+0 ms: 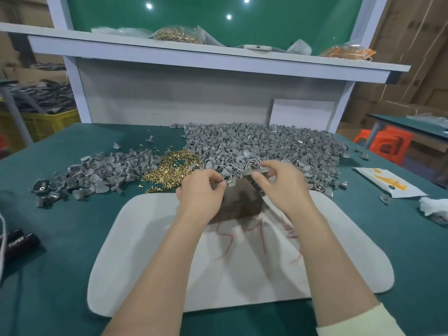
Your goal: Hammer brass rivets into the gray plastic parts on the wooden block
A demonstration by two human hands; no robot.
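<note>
A dark wooden block (242, 202) stands on a white mat (145, 251) on the green table. My left hand (202, 190) pinches a small gray plastic part (230, 182) at the block's top left edge. My right hand (282, 183) grips a flat metal piece (254, 172) over the block's top. A heap of brass rivets (169, 170) lies left of the block. A large pile of gray plastic parts (266, 146) spreads behind it, and a smaller pile of gray parts (97, 175) lies at the left.
A white shelf (194, 52) above the table carries bags of rivets and parts. A black object (17, 241) lies at the left edge. A white and yellow packet (385, 181) and crumpled tissue (434, 207) lie at the right. Red writing marks the mat.
</note>
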